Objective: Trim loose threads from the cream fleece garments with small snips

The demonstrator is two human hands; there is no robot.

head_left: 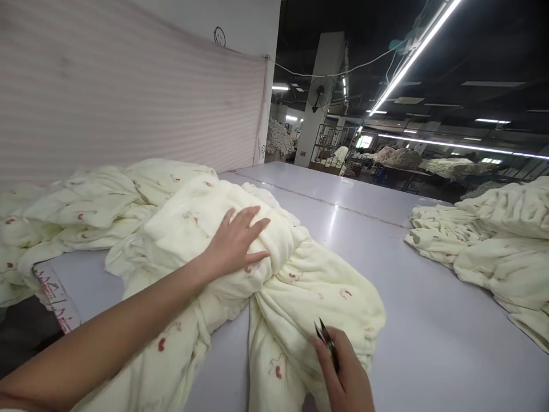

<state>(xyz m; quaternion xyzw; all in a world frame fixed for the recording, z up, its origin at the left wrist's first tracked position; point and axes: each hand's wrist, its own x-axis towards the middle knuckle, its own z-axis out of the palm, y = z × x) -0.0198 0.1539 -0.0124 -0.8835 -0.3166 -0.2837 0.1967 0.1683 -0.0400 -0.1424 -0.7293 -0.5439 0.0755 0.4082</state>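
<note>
A pale yellow fleece garment with small red prints lies bunched in front of me, its sleeve-like part spread toward the right. My left hand rests on top of the bunched cloth, fingers spread, with nothing gripped. Low in the view, my right hand is closed around a pair of thread snips. The two pointed dark blades stick up from the fist, slightly apart, over the yellow cloth. Most of the snips' handle is hidden by my fingers.
The garment lies on a pale, glossy table. More yellow garments are heaped at the left and right. A striped cloth curtain hangs behind the table. Farther back stand a pillar with a fan and a metal rack.
</note>
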